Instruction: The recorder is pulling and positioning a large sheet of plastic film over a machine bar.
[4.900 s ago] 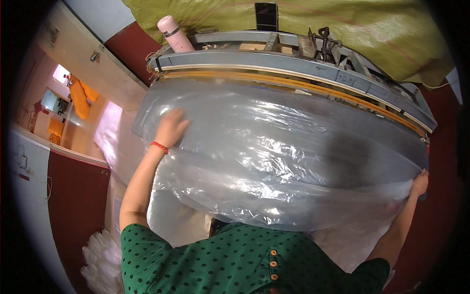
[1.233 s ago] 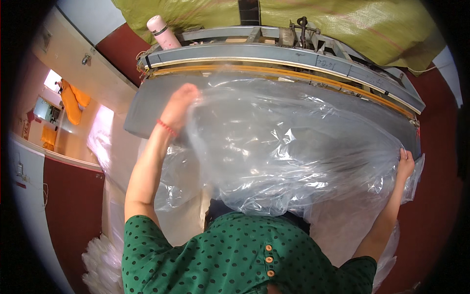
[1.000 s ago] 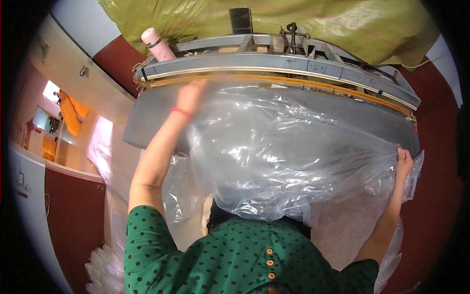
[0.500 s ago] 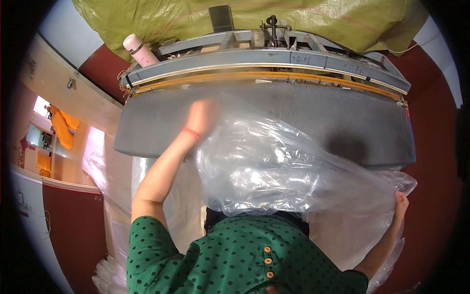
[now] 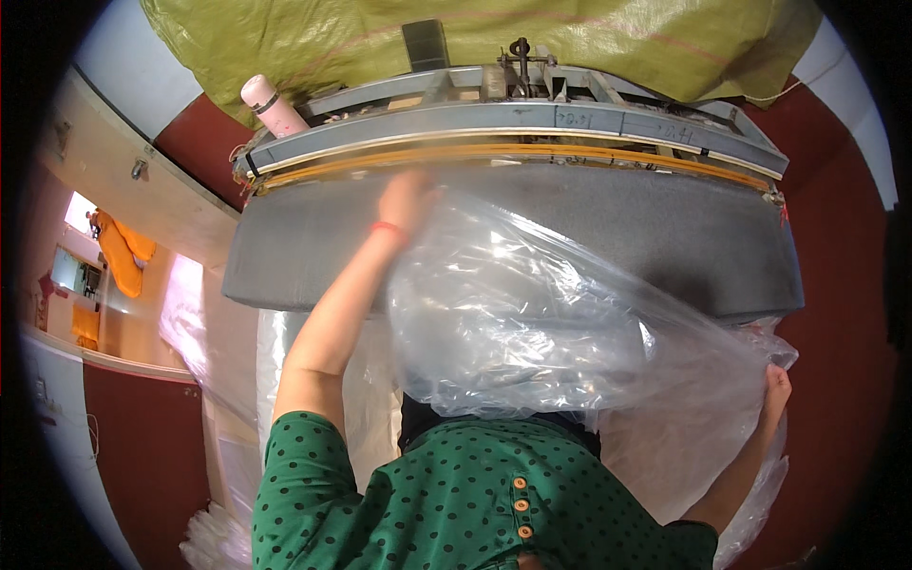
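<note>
A clear, crinkled plastic sheet (image 5: 513, 313) stretches slantwise between my two hands and hangs over the front of a grey padded bench top (image 5: 608, 218). My left hand (image 5: 407, 201), a red band at its wrist, is over the bench's far half, left of centre. It is closed at the sheet's upper left end, though motion blurs its fingers. Lower down, off the bench's right front corner, my right hand (image 5: 777, 385) pinches the sheet's other end, where the film bunches up.
Behind the pad runs a grey metal frame (image 5: 418, 122) with orange strips (image 5: 475, 150) and a screw clamp (image 5: 521, 66). A pink bottle (image 5: 274, 106) leans at its left end. Green-yellow tarpaulin (image 5: 608, 38) covers the back. More clear plastic (image 5: 214, 537) lies at lower left.
My left hand has moved slightly right and away from me, drawing the sheet's upper edge tighter. My right hand keeps its grip almost in place.
</note>
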